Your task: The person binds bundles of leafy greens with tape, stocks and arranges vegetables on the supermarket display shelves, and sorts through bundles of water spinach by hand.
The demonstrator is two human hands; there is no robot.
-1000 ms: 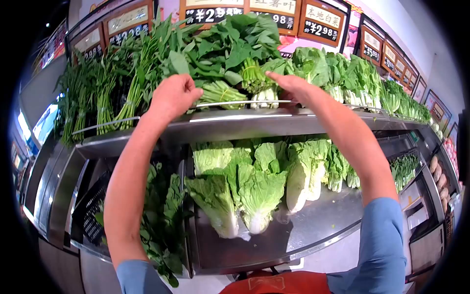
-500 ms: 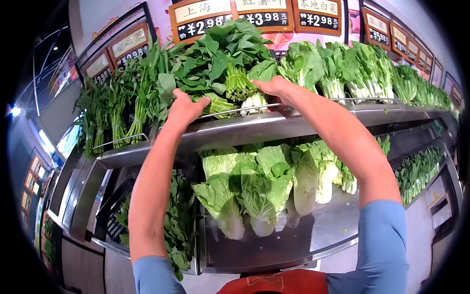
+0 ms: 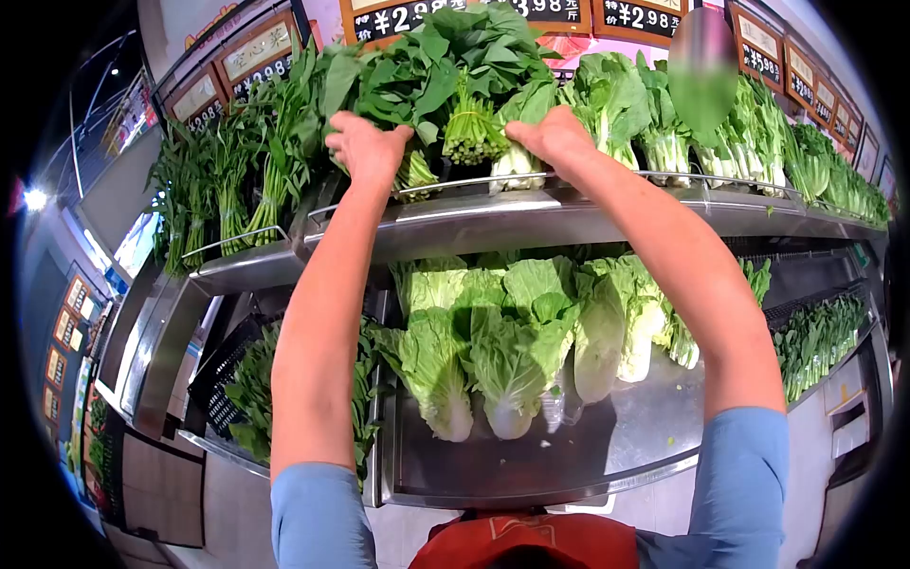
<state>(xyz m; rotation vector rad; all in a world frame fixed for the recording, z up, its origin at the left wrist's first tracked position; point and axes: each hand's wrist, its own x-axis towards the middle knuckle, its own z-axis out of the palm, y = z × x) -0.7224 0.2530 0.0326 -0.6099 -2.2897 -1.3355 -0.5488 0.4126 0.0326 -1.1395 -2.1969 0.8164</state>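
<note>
On the upper shelf lies a pile of leafy greens (image 3: pixel 417 85). At its left side is my left hand (image 3: pixel 372 150), fingers apart among the leaves, thumb near a lower bundle of cut green stems (image 3: pixel 414 173). A banded bundle of leafy greens (image 3: pixel 474 137) sits in the middle, stem ends facing me. To its right, a bok choy (image 3: pixel 518 168) lies with its white stalks toward the shelf edge. My right hand (image 3: pixel 557 142) touches the bok choy, its thumb stretched left, the other fingers partly hidden.
A thin metal rail (image 3: pixel 626 174) runs along the shelf edge. More leafy bunches (image 3: pixel 270 171) stand at the left, with bok choy (image 3: pixel 607 109) at the right. Several Chinese cabbages (image 3: pixel 512 370) lie on the lower tray. Price signs (image 3: pixel 640 14) hang behind. A blurred patch covers part of the upper right.
The view has shifted, so the shelves sit higher in it. My left hand has moved farther back beside the pile. My right hand stays by the bok choy.
</note>
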